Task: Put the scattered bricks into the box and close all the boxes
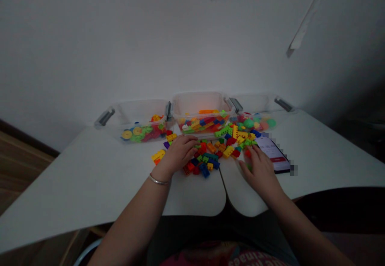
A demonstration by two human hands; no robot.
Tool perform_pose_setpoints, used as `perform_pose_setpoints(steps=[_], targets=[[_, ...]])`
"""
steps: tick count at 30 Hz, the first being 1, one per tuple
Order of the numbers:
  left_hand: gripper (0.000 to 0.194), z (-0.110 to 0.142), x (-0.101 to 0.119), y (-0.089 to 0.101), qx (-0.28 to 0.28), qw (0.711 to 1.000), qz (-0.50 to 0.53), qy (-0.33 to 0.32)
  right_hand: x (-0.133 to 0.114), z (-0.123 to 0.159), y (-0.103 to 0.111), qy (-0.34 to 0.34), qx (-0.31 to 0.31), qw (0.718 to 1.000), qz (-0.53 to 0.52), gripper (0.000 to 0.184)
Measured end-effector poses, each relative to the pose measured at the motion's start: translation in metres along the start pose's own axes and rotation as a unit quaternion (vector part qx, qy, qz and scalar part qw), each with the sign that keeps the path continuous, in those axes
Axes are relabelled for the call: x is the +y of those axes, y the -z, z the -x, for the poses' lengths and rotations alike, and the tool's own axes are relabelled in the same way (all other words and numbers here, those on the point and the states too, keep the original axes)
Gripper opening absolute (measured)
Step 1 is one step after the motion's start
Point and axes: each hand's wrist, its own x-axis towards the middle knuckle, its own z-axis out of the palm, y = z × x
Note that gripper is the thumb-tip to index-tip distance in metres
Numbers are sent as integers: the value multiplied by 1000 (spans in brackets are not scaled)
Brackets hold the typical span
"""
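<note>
Plastic bricks under half-open hands

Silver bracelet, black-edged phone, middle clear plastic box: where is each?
Silver bracelet (158,181), head view, front of the band.
Black-edged phone (271,150), head view, lit screen.
Middle clear plastic box (198,100), head view, back wall.

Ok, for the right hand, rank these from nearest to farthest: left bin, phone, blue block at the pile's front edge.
From the right hand, in the head view:
1. Phone, just beyond it on its right.
2. Blue block, to its left, at the pile's front edge.
3. Left bin, farthest left, behind the pile's left end.
</note>
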Motion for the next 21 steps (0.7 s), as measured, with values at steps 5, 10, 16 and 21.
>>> perform_pose_setpoints(steps=[5, 10, 16, 21], targets=[[32, 1, 2, 2, 3, 1000, 1, 5, -13, -20, -15, 6, -4, 994, -112, 50], [32, 0, 4, 3, 3, 1000, 13, 4, -28, -35, -34, 32, 1, 983, -183, 44], [29, -1, 3, 2, 3, 1000, 14, 7, -36, -47, -42, 38, -14, 984, -175, 43], [30, 0, -1, 0, 2, 1000, 11, 10, -28, -41, -21, 34, 21, 992, -116, 43]])
